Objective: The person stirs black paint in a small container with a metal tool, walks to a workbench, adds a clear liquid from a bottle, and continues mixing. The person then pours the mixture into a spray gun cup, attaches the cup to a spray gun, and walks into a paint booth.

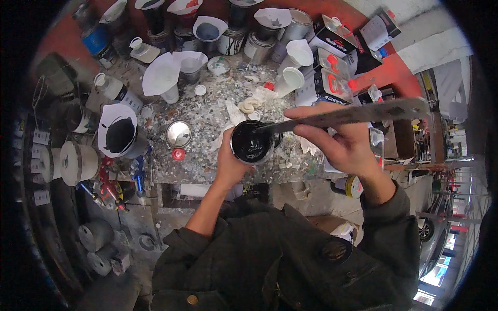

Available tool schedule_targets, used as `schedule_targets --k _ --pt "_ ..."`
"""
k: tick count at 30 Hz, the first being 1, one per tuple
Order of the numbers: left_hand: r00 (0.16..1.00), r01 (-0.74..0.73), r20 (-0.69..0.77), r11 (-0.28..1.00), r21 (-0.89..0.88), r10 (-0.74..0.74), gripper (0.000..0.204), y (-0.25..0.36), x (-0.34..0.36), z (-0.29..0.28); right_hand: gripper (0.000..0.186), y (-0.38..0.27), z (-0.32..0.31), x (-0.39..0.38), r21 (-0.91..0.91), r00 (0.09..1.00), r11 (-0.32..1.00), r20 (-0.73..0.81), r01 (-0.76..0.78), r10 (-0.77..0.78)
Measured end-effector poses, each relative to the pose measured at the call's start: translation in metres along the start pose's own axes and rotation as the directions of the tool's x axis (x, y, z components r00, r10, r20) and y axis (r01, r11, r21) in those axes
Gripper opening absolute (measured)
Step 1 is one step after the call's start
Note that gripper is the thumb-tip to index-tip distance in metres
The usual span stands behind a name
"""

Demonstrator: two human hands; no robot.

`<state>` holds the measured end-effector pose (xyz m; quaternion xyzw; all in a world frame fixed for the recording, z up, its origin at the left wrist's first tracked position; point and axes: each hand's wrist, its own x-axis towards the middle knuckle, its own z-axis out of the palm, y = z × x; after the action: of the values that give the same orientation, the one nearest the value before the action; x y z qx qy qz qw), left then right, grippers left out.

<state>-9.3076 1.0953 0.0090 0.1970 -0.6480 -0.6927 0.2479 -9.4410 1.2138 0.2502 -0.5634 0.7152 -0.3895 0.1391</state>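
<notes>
Stick (358, 115) tip — hidden in can (270, 151) | car (439, 244) — seemingly part-hidden by sleeve (389, 220)

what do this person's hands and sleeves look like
The left hand and right hand are bare: no gloves, no watch in sight. The left sleeve and right sleeve are dark olive, loose cloth, ending well short of the hands.

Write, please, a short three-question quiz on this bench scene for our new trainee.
1. Which hand holds the flat stick?
2. True or false: the left hand is empty.
3. The small cap beside the shiny round tin is: A blue, B red, C green.

Key: 1. The right hand. 2. False; it holds the can of black liquid. 3. B, red.
</notes>
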Motion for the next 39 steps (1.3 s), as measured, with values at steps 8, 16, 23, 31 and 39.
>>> schedule_targets --k 8,16,23,31,39 --pt "0.998 0.036 -0.049 0.999 0.009 -0.035 0.082 0.01 0.005 0.002 0.026 0.014 0.025 -0.021 -0.059 0.957 0.97 0.163 -0.235 0.242" --pt "1.0 0.014 0.004 1.0 -0.027 -0.014 0.089 0.009 -0.002 0.002 0.025 -0.003 0.005 -0.008 -0.084 0.99 0.989 -0.081 -0.123 0.116" --pt "0.999 -0.032 -0.019 0.993 -0.113 0.031 0.079 -0.012 0.006 0.005 0.027 0.023 0.022 -0.016 -0.07 0.983 0.986 0.092 -0.151 0.157" --pt "0.99 -0.118 -0.055 0.981 0.155 0.128 0.071 -0.007 0.003 0.003 0.023 0.004 0.017 -0.018 -0.008 0.997 0.999 -0.057 -0.05 0.05" --pt "0.991 -0.026 -0.129 0.999 0.029 0.029 0.081 0.008 0.004 0.008 0.021 0.02 0.035 -0.025 -0.029 0.989 0.989 -0.045 -0.144 0.143"
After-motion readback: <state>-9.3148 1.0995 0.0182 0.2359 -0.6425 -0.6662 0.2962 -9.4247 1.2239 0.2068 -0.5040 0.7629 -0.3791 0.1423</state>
